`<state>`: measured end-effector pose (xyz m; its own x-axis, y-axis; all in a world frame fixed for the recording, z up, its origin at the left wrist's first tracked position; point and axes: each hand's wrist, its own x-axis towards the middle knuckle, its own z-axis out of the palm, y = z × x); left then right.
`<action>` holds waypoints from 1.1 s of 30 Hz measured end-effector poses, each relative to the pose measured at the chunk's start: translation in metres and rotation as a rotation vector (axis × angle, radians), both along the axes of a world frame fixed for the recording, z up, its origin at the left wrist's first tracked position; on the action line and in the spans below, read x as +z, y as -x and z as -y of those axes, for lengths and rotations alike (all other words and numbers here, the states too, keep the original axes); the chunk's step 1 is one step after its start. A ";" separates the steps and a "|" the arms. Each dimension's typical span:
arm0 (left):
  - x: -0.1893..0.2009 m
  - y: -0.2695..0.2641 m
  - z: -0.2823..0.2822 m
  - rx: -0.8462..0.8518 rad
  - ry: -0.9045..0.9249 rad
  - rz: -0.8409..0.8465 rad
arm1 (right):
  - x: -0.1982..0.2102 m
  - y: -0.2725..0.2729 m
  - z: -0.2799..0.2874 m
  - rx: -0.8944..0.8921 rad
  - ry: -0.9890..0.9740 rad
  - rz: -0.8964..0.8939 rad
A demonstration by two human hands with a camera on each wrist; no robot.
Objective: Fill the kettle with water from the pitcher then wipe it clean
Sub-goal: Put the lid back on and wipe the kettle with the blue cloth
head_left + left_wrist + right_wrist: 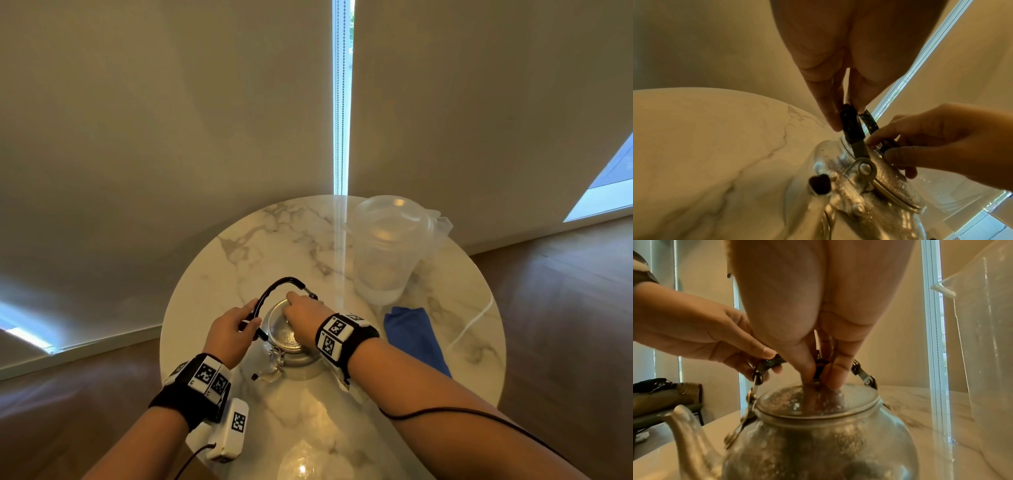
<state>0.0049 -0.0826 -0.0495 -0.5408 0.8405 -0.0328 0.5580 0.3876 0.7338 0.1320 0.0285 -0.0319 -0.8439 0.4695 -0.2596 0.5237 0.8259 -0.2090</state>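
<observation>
A silver metal kettle (291, 356) (818, 443) stands on the round marble table (267, 246), its spout (688, 426) toward me. Its lid (816, 400) sits on the opening. My left hand (236, 329) (840, 112) pinches the black handle (274, 291) (851, 125), tilting it to the left. My right hand (301, 308) (818, 371) pinches the lid's small dark knob (819, 369) from above. A clear plastic pitcher (387, 246) (982, 337) with a little water stands behind and to the right. A folded blue cloth (414, 335) lies right of the kettle.
A white cable (476, 318) trails across the table's right side. Wooden floor (565, 308) surrounds the table, with pale blinds (171, 102) behind. A dark chair (663, 399) shows at the left in the right wrist view.
</observation>
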 end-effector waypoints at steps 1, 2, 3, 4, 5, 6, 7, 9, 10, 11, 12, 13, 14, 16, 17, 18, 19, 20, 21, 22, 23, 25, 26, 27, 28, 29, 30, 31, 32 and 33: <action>0.000 0.000 0.000 0.000 0.004 -0.004 | -0.002 0.000 0.001 -0.016 0.006 -0.002; 0.000 -0.001 0.000 0.000 0.006 -0.008 | -0.003 0.001 0.002 -0.037 0.013 0.006; 0.001 -0.002 0.000 0.006 0.007 -0.014 | -0.003 0.002 0.003 -0.051 0.013 0.011; 0.002 -0.003 0.000 0.009 0.006 -0.020 | -0.002 0.003 0.005 -0.058 0.003 0.017; 0.003 -0.004 0.000 0.011 0.004 -0.020 | -0.002 0.004 0.006 -0.056 -0.013 0.023; 0.004 -0.004 0.000 0.012 0.001 -0.009 | 0.000 0.004 0.008 -0.055 -0.025 0.031; 0.007 -0.005 0.000 0.014 0.001 0.007 | 0.001 0.003 0.009 -0.054 -0.035 0.028; 0.010 -0.005 -0.001 0.019 -0.001 0.036 | -0.001 0.000 0.007 -0.044 -0.047 0.000; 0.011 -0.005 -0.002 0.021 -0.003 0.042 | -0.004 -0.003 0.005 -0.045 -0.025 -0.047; 0.013 -0.006 -0.002 0.016 0.005 0.039 | -0.007 -0.010 0.004 -0.054 0.028 -0.124; 0.013 -0.006 -0.003 0.011 0.014 0.030 | -0.010 -0.019 0.004 -0.089 0.112 -0.226; 0.012 -0.006 -0.003 0.011 0.019 0.024 | -0.013 -0.031 0.002 -0.146 0.202 -0.345; 0.012 -0.006 -0.002 0.012 0.019 0.022 | -0.018 -0.047 0.002 -0.222 0.281 -0.452; 0.010 -0.006 -0.002 0.026 0.015 0.028 | -0.037 -0.085 -0.002 -0.391 0.298 -0.571; 0.009 -0.006 -0.002 0.035 0.009 0.031 | -0.049 -0.106 -0.006 -0.486 0.248 -0.559; 0.009 -0.006 -0.003 0.038 0.005 0.028 | -0.063 -0.127 -0.012 -0.591 0.200 -0.503; 0.009 -0.006 -0.004 0.038 0.003 0.017 | -0.075 -0.146 -0.018 -0.698 0.168 -0.398; 0.010 -0.007 -0.006 0.037 0.004 0.003 | -0.084 -0.164 -0.023 -0.793 0.150 -0.265; 0.011 -0.007 -0.007 0.033 0.005 -0.008 | -0.090 -0.178 -0.026 -0.860 0.138 -0.134; 0.011 -0.007 -0.009 0.030 0.005 -0.008 | -0.094 -0.189 -0.028 -0.894 0.132 -0.039; 0.012 -0.006 -0.011 0.030 0.008 -0.001 | -0.097 -0.196 -0.030 -0.901 0.132 0.017; 0.012 -0.005 -0.015 0.028 0.028 0.020 | -0.099 -0.202 -0.032 -0.856 0.108 0.092; 0.013 -0.005 -0.017 0.027 0.037 0.034 | -0.099 -0.200 -0.032 -0.820 0.097 0.117; 0.014 -0.005 -0.018 0.028 0.045 0.049 | -0.100 -0.197 -0.031 -0.783 0.093 0.131; 0.015 -0.005 -0.020 0.031 0.052 0.057 | -0.101 -0.192 -0.030 -0.752 0.102 0.124; 0.015 -0.005 -0.020 0.033 0.058 0.056 | -0.101 -0.188 -0.028 -0.752 0.125 0.088; 0.014 -0.005 -0.020 0.033 0.059 0.048 | -0.100 -0.184 -0.027 -0.789 0.159 0.032; 0.013 -0.006 -0.020 0.032 0.055 0.037 | -0.099 -0.180 -0.026 -0.821 0.200 -0.018; 0.011 -0.006 -0.018 0.032 0.053 0.027 | -0.094 -0.177 -0.025 -0.835 0.248 -0.065; 0.010 -0.006 -0.018 0.033 0.049 0.019 | -0.088 -0.174 -0.025 -0.829 0.296 -0.116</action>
